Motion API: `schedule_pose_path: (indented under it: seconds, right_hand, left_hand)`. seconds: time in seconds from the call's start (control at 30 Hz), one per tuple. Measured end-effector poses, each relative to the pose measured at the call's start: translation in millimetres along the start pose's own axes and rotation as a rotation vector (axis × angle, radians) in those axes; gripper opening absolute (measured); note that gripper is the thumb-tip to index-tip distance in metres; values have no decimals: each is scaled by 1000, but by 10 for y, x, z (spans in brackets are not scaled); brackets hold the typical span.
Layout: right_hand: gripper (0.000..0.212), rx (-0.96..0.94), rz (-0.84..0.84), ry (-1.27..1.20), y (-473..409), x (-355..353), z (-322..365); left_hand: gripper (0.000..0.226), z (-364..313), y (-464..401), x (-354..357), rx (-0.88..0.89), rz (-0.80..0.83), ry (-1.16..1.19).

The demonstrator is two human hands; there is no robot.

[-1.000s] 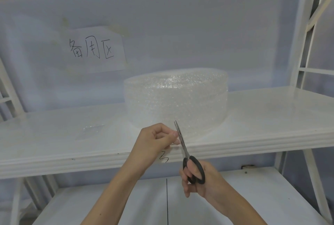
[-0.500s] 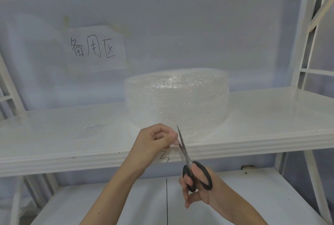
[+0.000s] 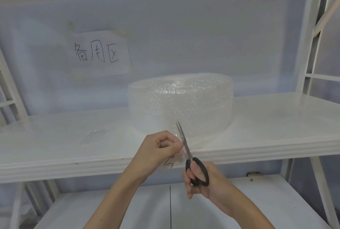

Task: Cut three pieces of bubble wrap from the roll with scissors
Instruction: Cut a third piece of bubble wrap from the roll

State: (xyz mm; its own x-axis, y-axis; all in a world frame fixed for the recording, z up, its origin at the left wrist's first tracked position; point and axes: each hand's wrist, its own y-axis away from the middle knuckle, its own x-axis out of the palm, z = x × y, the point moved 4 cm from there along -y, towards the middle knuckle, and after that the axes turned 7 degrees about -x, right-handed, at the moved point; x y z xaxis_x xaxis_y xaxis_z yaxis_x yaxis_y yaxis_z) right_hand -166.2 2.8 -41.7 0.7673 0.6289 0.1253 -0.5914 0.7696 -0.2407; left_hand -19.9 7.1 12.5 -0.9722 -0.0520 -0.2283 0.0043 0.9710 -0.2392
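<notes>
Bubble wrap roll point(image 3: 181, 105) stood on end at the middle of the white shelf point(image 3: 276, 129), its loose tail drawn toward 6 o'clock over the shelf edge. The left hand point(image 3: 161, 147) pinched that tail; the right hand point(image 3: 200, 181) gripped black-handled scissors point(image 3: 191, 157), blades nearly closed across the film at 12 o'clock. Light, limp and slippery, the film likely cuts cleanest held taut beside the blades

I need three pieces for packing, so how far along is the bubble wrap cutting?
One small cut piece seems to lie on the shelf. In hand: the left hand pinches the free end of the roll while the right hand works the scissors through it. That cut, and probably another, remain.
</notes>
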Motion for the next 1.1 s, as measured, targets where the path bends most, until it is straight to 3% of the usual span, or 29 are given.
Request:
schedule_pose_path:
  seconds: [0.1, 0.23, 0.43, 0.53, 0.8, 1.1]
  right_hand:
    - [50, 25, -50, 41, -2, -32, -18]
    - [40, 60, -98, 54, 15, -24, -42]
    - [36, 63, -99, 95, 30, -36, -33]
    - [31, 57, -72, 106, 44, -21, -18]
    - [37, 16, -68, 115, 30, -75, 11]
    - [34, 71, -67, 220, 6, -82, -26]
  left_hand:
    - [10, 18, -11, 7, 1, 8, -20]
    - [12, 1, -7, 16, 5, 23, -64]
    - [50, -83, -52, -2, -37, 26, 62]
    - [34, -89, -83, 68, -23, -29, -38]
    - [34, -55, -62, 51, 28, -138, 7]
    - [36, -73, -55, 75, 58, -105, 27]
